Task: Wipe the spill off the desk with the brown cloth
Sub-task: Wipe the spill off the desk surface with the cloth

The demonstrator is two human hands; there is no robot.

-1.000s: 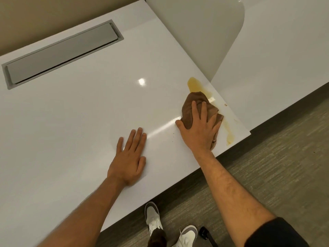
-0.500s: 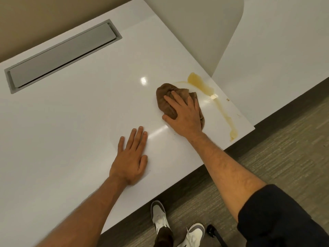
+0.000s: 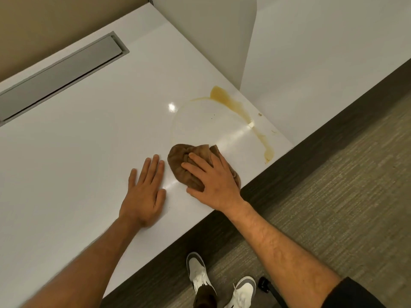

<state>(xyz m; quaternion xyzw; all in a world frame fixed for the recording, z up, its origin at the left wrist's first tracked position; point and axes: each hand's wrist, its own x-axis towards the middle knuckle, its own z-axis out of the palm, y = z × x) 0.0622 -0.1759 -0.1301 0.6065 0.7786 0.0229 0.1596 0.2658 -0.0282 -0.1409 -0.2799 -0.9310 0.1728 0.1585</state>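
My right hand [image 3: 214,182] presses a bunched brown cloth [image 3: 180,162] onto the white desk [image 3: 89,141], close to the front edge. A yellow-brown spill [image 3: 231,103] runs along the desk's right side, from a pool near the divider down to a drip [image 3: 268,153] by the front corner. A faint curved smear ring arcs left from the pool around a wiped patch. My left hand [image 3: 144,192] lies flat on the desk, fingers spread, just left of the cloth.
A grey cable-tray lid [image 3: 60,72] is set into the desk at the back left. A pale divider panel [image 3: 218,36] separates this desk from the adjoining one [image 3: 322,47]. Carpet and my white shoes [image 3: 198,274] lie below the front edge.
My right hand has dragged the cloth from the spill leftward and then back toward the front edge, leaving a wiped patch ringed by a thin smear. My left hand has stayed flat.
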